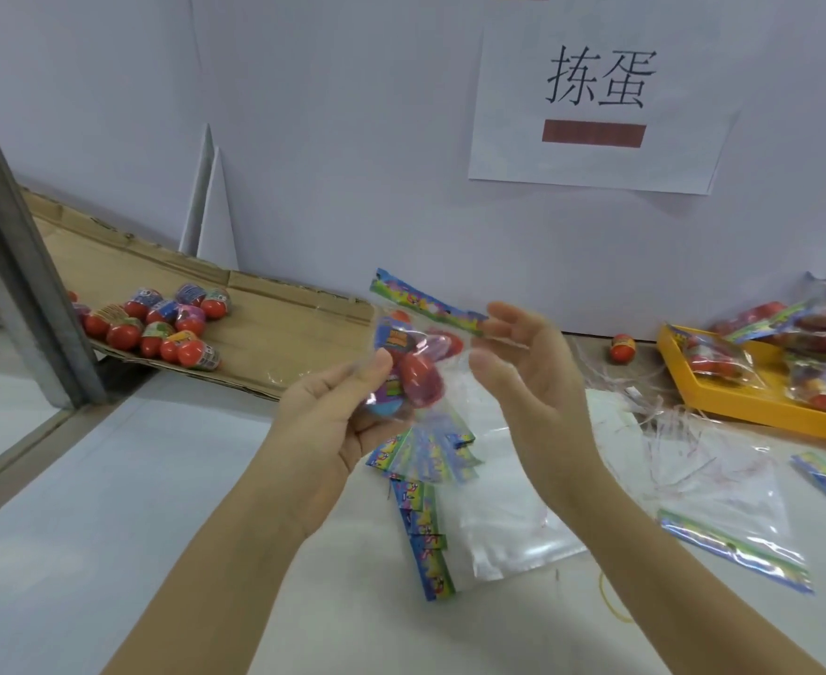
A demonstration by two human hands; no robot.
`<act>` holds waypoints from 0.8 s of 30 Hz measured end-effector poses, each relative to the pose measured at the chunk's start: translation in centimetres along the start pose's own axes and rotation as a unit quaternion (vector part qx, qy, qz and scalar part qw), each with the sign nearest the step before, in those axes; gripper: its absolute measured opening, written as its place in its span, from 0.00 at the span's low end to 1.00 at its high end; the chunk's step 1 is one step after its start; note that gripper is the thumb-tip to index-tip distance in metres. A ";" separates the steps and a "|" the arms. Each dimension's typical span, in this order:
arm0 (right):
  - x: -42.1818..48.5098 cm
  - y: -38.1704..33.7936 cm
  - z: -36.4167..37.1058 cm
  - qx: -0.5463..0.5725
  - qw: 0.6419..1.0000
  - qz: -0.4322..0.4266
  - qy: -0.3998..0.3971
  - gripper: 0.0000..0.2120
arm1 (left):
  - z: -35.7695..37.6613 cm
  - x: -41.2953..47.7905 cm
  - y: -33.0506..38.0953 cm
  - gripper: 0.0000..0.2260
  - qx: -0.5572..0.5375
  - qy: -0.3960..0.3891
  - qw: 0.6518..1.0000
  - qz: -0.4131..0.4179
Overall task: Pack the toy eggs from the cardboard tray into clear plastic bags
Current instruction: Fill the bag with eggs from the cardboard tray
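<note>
The cardboard tray [265, 333] lies at the far left of the table [109, 479], against the wall, with a cluster of toy eggs [158, 328] on its left part. At centre, above the table, my left hand [338, 411] holds a bag [416, 362] with eggs in it, my right hand [523, 362] touching its top edge from the right; a stack of empty bags [430, 509] lies directly beneath. At far right a second tray [742, 406] holds filled bags [820, 353], with one loose egg [622, 348] by the wall just left of it.

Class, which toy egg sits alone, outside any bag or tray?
The toy egg by the wall beside the yellow tray; the others lie heaped on the cardboard tray or bagged.
</note>
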State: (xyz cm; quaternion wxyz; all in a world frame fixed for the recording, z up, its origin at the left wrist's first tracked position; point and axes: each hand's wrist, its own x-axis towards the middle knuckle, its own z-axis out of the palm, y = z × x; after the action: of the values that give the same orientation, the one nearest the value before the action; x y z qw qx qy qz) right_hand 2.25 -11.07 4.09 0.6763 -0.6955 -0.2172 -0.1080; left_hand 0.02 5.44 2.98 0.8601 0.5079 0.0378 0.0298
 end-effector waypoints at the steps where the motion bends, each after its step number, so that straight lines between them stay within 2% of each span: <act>1: 0.1 0.2 0.4 0.042 0.997 0.059 0.033 0.25 | 0.1 0.0 -0.2 0.08 0.012 -0.009 1.000 0.001; 3: 0.4 0.5 0.6 0.063 0.989 0.111 0.079 0.32 | 0.3 -0.1 -0.5 0.08 0.027 -0.023 0.999 -0.002; 5: 0.7 0.4 0.2 0.021 0.986 0.116 0.120 0.32 | 0.6 -0.2 -0.6 0.08 0.033 -0.031 0.999 -0.012; 6: 0.9 0.3 -0.3 -0.002 0.985 0.124 0.121 0.30 | 0.7 -0.2 -0.6 0.07 0.033 -0.029 0.999 -0.019; 9: 1.5 0.0 -1.4 0.001 0.988 0.145 0.048 0.07 | 0.8 -0.4 -0.6 0.08 0.047 -0.038 0.998 -0.031; 10: 1.5 -0.1 -1.5 0.011 0.989 0.143 0.036 0.03 | 0.9 -0.5 -0.7 0.10 0.055 -0.046 0.997 -0.027; 15: 1.6 -0.6 -1.5 -0.015 0.992 0.127 0.019 0.08 | 1.0 -0.6 -1.2 0.23 0.127 -0.041 0.991 -0.033; 17: 1.9 -0.7 -1.9 -0.016 0.988 0.150 0.016 0.10 | 0.7 -0.5 -0.9 0.20 0.135 -0.063 0.988 -0.042; 20: 1.9 -0.7 -2.0 0.058 0.983 0.175 -0.017 0.05 | 0.7 -0.6 -0.7 0.17 0.120 -0.079 0.989 -0.042; 22: 1.8 -0.4 -2.1 0.140 0.970 0.193 -0.052 0.13 | 0.9 -0.6 -0.8 0.19 0.075 -0.052 0.995 -0.030; 24: 1.9 -0.2 -2.3 0.141 0.961 0.214 -0.106 0.20 | 1.0 -0.5 -0.8 0.21 0.031 -0.024 0.999 -0.016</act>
State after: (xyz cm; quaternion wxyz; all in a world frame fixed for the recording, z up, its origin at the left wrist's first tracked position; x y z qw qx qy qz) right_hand 4.12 -13.04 5.28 0.7477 -0.6310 -0.1472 0.1453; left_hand -0.40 4.12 2.78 0.8452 0.5339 0.0258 0.0026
